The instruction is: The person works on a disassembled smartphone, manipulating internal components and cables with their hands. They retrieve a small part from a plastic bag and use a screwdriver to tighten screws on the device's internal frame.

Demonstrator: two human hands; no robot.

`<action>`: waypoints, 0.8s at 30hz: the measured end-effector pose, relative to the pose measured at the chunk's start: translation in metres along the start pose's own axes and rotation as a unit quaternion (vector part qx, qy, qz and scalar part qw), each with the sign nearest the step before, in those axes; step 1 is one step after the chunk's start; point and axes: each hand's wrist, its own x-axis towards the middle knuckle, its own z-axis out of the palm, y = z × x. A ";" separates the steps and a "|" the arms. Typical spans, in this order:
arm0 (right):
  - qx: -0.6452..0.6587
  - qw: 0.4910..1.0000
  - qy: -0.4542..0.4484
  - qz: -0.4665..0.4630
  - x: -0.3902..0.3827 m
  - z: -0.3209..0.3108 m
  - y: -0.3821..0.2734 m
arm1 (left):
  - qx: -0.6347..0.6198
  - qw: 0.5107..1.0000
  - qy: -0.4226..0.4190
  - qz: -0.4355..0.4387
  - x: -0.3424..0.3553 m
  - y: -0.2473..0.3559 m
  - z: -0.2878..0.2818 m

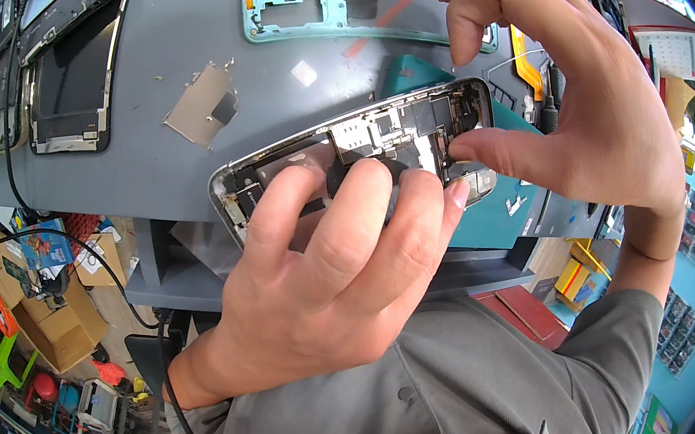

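Note:
An opened smartphone (390,137) lies tilted near the table's front edge, its circuit board and inner parts exposed. My left hand (336,262) reaches across it from the near side, fingers bent over the frame and gripping it; the palm hides the phone's near edge. At the phone's right end, the thumb of my right hand (574,104) touches or hovers just above the inner parts. The other fingers of that hand curl well apart from the thumb, with nothing visible between them. A teal mat (501,219) shows below the phone's right end.
Farther back lies a light-blue phone frame (296,26). A thin metal plate (202,109) rests left of centre, near a small white square (304,73). Opened phone housings (72,95) occupy the left. A black cable (87,242) hangs over the left edge. An orange flex cable (527,61) lies at right.

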 end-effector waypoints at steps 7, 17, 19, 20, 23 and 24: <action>-0.001 1.000 0.001 0.000 -0.001 0.001 0.002 | -0.010 1.000 -0.009 -0.004 0.000 0.000 -0.002; -0.002 1.000 -0.007 -0.001 0.000 0.002 0.004 | -0.012 1.000 -0.013 -0.009 0.002 0.001 -0.002; 0.000 1.000 -0.007 0.003 0.000 0.002 0.005 | -0.015 1.000 -0.016 -0.013 0.002 0.001 -0.001; 0.002 1.000 -0.007 0.003 0.000 0.002 0.005 | -0.015 1.000 -0.016 -0.016 0.002 0.002 -0.001; 0.003 1.000 -0.009 0.004 0.001 0.002 0.006 | -0.013 1.000 -0.019 -0.020 0.002 0.003 -0.002; 0.007 1.000 -0.008 0.005 0.002 0.003 0.007 | -0.015 0.999 -0.022 -0.022 0.003 0.004 -0.003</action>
